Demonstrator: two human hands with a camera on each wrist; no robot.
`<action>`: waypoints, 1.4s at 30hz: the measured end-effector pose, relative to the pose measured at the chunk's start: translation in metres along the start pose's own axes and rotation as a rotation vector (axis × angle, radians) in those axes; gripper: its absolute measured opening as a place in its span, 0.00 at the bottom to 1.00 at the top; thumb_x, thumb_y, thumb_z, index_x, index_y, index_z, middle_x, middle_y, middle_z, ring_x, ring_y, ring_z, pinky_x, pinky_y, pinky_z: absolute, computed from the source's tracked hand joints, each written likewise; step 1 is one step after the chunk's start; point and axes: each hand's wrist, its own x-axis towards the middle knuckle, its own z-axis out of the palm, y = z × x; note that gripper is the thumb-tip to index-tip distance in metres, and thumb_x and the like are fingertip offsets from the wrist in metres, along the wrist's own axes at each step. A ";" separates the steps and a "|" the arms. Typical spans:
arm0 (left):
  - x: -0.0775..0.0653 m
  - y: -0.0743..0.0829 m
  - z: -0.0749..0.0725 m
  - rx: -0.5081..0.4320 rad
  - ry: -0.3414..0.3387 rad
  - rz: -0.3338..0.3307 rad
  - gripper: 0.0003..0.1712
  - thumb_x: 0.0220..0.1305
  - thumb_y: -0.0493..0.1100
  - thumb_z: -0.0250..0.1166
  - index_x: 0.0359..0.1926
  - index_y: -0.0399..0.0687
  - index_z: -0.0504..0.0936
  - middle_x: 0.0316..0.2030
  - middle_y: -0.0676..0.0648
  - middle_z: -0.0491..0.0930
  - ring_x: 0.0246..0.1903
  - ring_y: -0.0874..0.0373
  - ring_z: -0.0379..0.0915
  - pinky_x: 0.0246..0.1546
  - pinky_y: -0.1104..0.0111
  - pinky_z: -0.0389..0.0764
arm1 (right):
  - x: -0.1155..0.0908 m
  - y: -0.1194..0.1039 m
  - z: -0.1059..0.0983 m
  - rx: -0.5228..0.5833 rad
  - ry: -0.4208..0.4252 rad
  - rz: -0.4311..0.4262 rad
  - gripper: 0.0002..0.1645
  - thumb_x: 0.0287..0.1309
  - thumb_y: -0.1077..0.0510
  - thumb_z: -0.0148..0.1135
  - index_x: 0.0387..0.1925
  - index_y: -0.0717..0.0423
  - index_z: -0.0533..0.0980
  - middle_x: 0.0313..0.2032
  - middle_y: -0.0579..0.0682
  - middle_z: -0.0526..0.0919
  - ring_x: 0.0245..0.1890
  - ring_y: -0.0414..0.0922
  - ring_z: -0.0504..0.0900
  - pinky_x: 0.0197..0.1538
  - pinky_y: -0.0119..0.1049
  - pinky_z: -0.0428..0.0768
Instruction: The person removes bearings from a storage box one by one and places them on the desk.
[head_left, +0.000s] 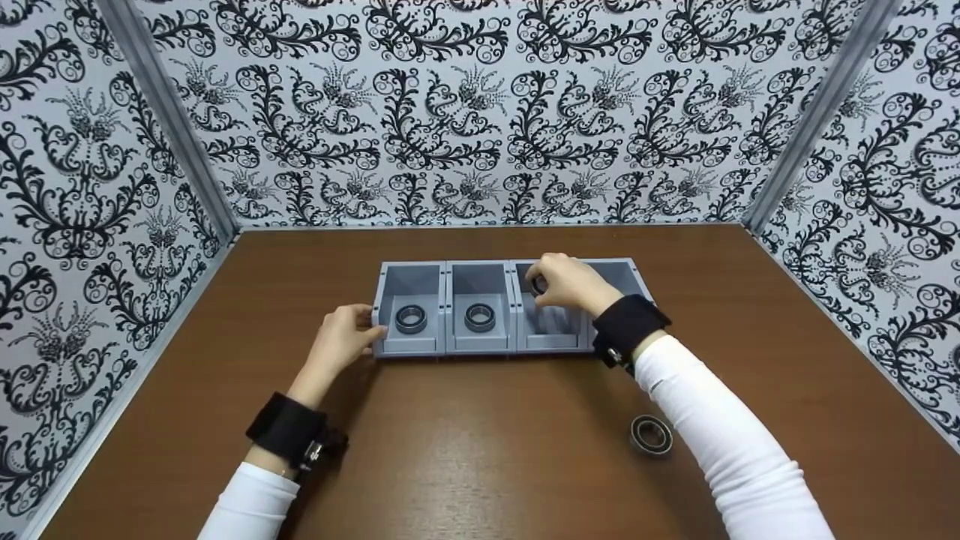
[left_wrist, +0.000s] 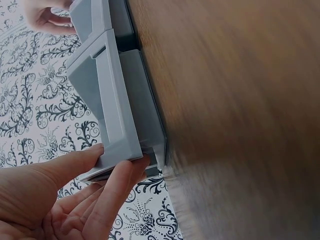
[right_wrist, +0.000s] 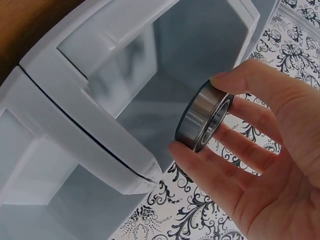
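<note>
A row of joined grey bins (head_left: 480, 346) stands on the brown table. One ball bearing (head_left: 411, 319) lies in the leftmost bin, and another bearing (head_left: 480, 318) lies in the bin beside it. My right hand (head_left: 566, 281) pinches a bearing (right_wrist: 204, 116) by its outer rim between thumb and fingers, over the opening of the third bin. With thumb and fingers my left hand (head_left: 345, 337) grips the front left corner of the leftmost bin (left_wrist: 117, 115). Part of the rightmost bin is hidden behind my right hand and wrist.
A loose bearing (head_left: 651, 436) lies on the table (head_left: 465, 450) at the right, beside my right forearm. Patterned panels (head_left: 480, 112) enclose the table at the back and both sides. Black straps with cameras (head_left: 289, 431) sit on both wrists.
</note>
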 end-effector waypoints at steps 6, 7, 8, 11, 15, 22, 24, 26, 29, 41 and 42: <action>0.000 0.001 0.000 -0.006 0.002 -0.001 0.23 0.70 0.33 0.67 0.62 0.23 0.77 0.54 0.27 0.83 0.52 0.37 0.84 0.38 0.61 0.90 | -0.003 -0.002 -0.003 0.008 0.016 -0.011 0.28 0.49 0.63 0.71 0.55 0.69 0.83 0.52 0.66 0.84 0.52 0.61 0.81 0.57 0.57 0.80; 0.000 0.000 0.000 -0.008 0.001 -0.004 0.23 0.70 0.33 0.67 0.62 0.23 0.77 0.54 0.27 0.83 0.52 0.37 0.84 0.38 0.61 0.90 | -0.003 -0.003 -0.003 0.007 0.015 -0.012 0.28 0.49 0.63 0.71 0.55 0.68 0.83 0.52 0.66 0.84 0.51 0.61 0.81 0.56 0.56 0.81; 0.000 0.000 0.000 -0.011 0.001 -0.006 0.23 0.70 0.33 0.67 0.62 0.23 0.77 0.54 0.27 0.83 0.52 0.37 0.84 0.38 0.61 0.90 | -0.004 -0.003 -0.003 0.006 0.014 -0.013 0.28 0.50 0.63 0.71 0.55 0.68 0.83 0.51 0.65 0.84 0.51 0.61 0.81 0.56 0.56 0.81; 0.000 0.000 0.000 -0.017 -0.002 -0.011 0.23 0.70 0.33 0.67 0.62 0.23 0.77 0.54 0.27 0.83 0.52 0.38 0.84 0.38 0.61 0.90 | -0.004 -0.004 -0.004 0.011 0.003 -0.004 0.28 0.51 0.63 0.71 0.56 0.67 0.83 0.52 0.65 0.84 0.52 0.61 0.81 0.57 0.56 0.80; 0.000 0.000 0.001 -0.021 -0.004 -0.015 0.23 0.70 0.33 0.67 0.62 0.23 0.77 0.54 0.27 0.82 0.52 0.37 0.84 0.39 0.61 0.90 | -0.005 -0.006 -0.006 0.019 0.003 -0.009 0.27 0.51 0.63 0.71 0.55 0.66 0.84 0.51 0.64 0.84 0.51 0.60 0.81 0.56 0.54 0.81; 0.000 0.001 0.000 -0.010 -0.004 -0.014 0.23 0.71 0.33 0.67 0.62 0.23 0.78 0.54 0.28 0.83 0.52 0.39 0.84 0.39 0.61 0.90 | -0.011 -0.011 -0.013 0.030 0.012 -0.045 0.24 0.51 0.64 0.72 0.52 0.67 0.85 0.49 0.64 0.85 0.48 0.59 0.81 0.53 0.54 0.82; 0.000 0.002 0.000 -0.009 -0.002 -0.012 0.22 0.71 0.33 0.67 0.61 0.24 0.78 0.54 0.28 0.83 0.52 0.39 0.84 0.39 0.61 0.90 | -0.013 -0.013 -0.015 0.027 0.012 -0.053 0.24 0.51 0.64 0.72 0.52 0.66 0.85 0.49 0.64 0.85 0.48 0.59 0.81 0.53 0.54 0.81; 0.001 0.001 0.000 -0.012 0.001 -0.006 0.22 0.70 0.33 0.68 0.61 0.24 0.79 0.54 0.28 0.83 0.53 0.38 0.83 0.39 0.61 0.90 | -0.015 -0.015 -0.017 0.013 0.012 -0.060 0.24 0.51 0.64 0.72 0.53 0.66 0.85 0.50 0.64 0.85 0.49 0.60 0.81 0.53 0.55 0.81; 0.001 0.001 0.000 -0.017 0.001 0.003 0.21 0.70 0.33 0.68 0.60 0.23 0.79 0.53 0.28 0.83 0.53 0.37 0.83 0.39 0.61 0.90 | -0.017 -0.017 -0.019 -0.001 0.010 -0.059 0.24 0.52 0.64 0.71 0.54 0.65 0.85 0.50 0.63 0.85 0.50 0.60 0.81 0.52 0.55 0.81; 0.000 0.000 0.000 -0.017 0.010 0.009 0.21 0.70 0.33 0.68 0.59 0.23 0.79 0.53 0.27 0.83 0.52 0.37 0.84 0.37 0.61 0.90 | -0.028 -0.022 -0.026 -0.008 0.012 -0.068 0.24 0.49 0.64 0.71 0.52 0.64 0.86 0.47 0.60 0.86 0.46 0.57 0.82 0.50 0.53 0.82; 0.000 0.000 0.000 -0.014 0.010 0.008 0.21 0.69 0.33 0.68 0.59 0.23 0.80 0.53 0.27 0.84 0.52 0.37 0.84 0.37 0.61 0.90 | -0.029 -0.022 -0.025 -0.011 0.012 -0.070 0.24 0.49 0.64 0.71 0.52 0.64 0.86 0.47 0.59 0.87 0.46 0.57 0.82 0.51 0.53 0.82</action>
